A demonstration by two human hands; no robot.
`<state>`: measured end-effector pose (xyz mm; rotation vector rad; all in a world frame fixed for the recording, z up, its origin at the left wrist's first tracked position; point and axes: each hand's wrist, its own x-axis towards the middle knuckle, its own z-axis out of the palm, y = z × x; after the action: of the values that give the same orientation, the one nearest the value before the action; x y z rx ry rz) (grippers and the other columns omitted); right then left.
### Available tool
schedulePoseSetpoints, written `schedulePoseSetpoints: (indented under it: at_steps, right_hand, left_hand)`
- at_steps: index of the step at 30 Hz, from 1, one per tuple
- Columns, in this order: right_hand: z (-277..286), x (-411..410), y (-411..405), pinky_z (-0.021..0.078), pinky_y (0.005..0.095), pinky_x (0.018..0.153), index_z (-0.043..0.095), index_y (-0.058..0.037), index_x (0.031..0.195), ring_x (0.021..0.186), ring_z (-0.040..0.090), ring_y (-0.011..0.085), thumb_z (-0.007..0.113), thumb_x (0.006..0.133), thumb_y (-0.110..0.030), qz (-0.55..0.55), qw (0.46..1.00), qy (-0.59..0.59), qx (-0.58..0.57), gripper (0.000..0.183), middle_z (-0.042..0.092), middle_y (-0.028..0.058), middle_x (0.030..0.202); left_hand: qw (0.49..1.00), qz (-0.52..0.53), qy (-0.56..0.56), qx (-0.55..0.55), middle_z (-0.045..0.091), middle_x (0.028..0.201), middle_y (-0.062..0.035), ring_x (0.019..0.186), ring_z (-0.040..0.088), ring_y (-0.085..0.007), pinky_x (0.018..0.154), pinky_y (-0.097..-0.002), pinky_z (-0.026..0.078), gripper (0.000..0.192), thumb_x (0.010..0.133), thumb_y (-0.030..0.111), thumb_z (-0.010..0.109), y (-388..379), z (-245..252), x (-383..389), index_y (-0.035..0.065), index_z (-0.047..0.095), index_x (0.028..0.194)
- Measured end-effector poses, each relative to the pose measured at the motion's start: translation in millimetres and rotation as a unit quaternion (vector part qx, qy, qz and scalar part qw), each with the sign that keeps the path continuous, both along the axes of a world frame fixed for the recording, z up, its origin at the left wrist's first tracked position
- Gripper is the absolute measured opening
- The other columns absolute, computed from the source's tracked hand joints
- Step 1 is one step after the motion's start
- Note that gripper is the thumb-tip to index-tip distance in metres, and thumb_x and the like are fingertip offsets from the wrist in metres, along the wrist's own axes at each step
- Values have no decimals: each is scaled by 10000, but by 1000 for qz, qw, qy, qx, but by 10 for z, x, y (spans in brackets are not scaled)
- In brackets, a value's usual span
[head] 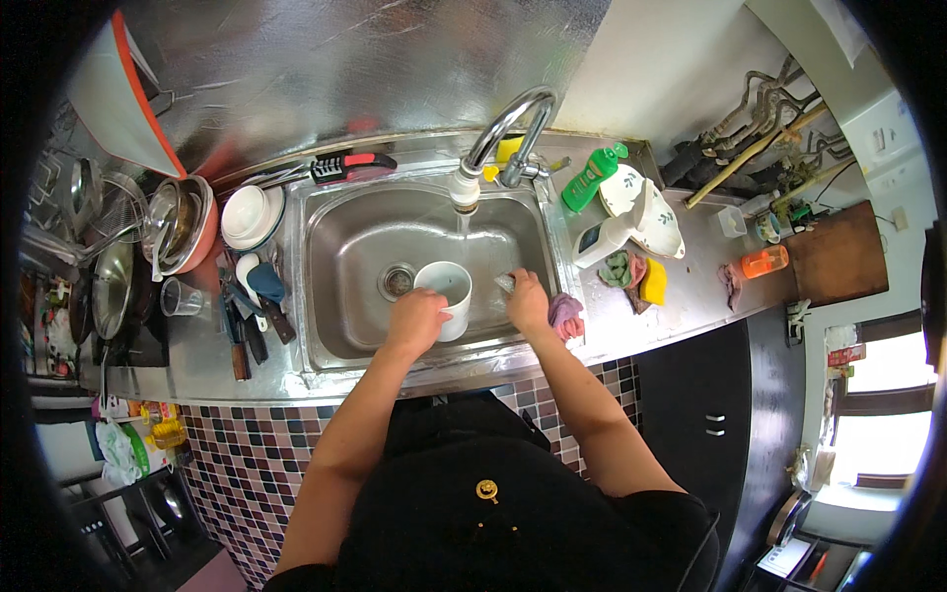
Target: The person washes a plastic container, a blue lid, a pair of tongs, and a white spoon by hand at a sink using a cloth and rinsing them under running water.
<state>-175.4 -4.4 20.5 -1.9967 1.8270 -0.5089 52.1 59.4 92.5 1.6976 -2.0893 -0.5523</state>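
Observation:
Over the stainless steel sink (355, 229), my left hand (416, 324) grips a white cylindrical container (456, 318) by its near left side. Its open top faces up toward me, and what is inside cannot be made out well. To the right, my right hand (528, 302) pinches a small greyish scrubbing pad (506, 282), apart from the container. Water runs from the white nozzle of the chrome faucet (497, 133) into the basin behind the container. The round drain (398, 281) shows just left of the container.
Knives and utensils (251, 311), stacked white bowls (248, 212) and a clear cup (181, 297) line the left counter. On the right stand a green detergent bottle (590, 179), a white bottle (607, 238), a leaf-patterned dish (662, 229) and a yellow sponge (653, 282). Purple-pink cloths (566, 317) lie on the sink's right rim.

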Motion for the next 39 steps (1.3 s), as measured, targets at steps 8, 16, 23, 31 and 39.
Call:
schedulePoseSetpoints:
  at_steps: [8, 16, 23, 31, 39]
  right_hand:
    - [544, -780, 134, 505, 447, 825, 654, -211, 1109, 1052, 561, 322, 753, 660, -213, 74, 956, 276, 66, 460, 572, 137, 1141]
    - [389, -935, -120, 504, 424, 769, 696, -71, 807, 870, 603, 320, 719, 712, -308, 205, 970, 117, 58, 256, 643, 165, 872]
    - [405, 375, -704, 518, 438, 815, 588, 3, 1029, 879, 613, 270, 595, 806, -137, 18, 651, -651, 390, 264, 650, 107, 1006]
    - [-303, 1008, -1366, 513, 487, 898, 586, 3, 1088, 941, 611, 316, 532, 925, -238, -214, 409, -821, 337, 296, 623, 172, 1100]
    - [-454, 993, -1404, 494, 505, 931, 606, 10, 1000, 959, 607, 338, 506, 915, -131, -69, 338, -846, 408, 192, 626, 177, 941]
  left_hand:
    - [999, -18, -22, 34, 644, 822, -109, 860, 621, -305, 732, -434, 489, 146, 738, 208, 728, -23, -43, -92, 76, 665, 741]
    - [1000, 13, -15, 22, 640, 813, -124, 854, 621, -310, 735, -439, 486, 138, 737, 193, 725, 27, -52, 79, 73, 658, 729]
    - [995, 87, -38, 9, 648, 825, -111, 854, 627, -311, 731, -436, 496, 160, 755, 226, 719, 188, 102, 279, 75, 663, 749]
    - [990, 136, -27, 2, 637, 808, -115, 833, 624, -300, 723, -428, 490, 142, 738, 199, 721, 428, 216, 495, 75, 655, 718]
    - [987, 158, -25, 11, 637, 813, -109, 853, 621, -306, 731, -425, 490, 154, 749, 210, 715, 478, 225, 565, 73, 652, 720]
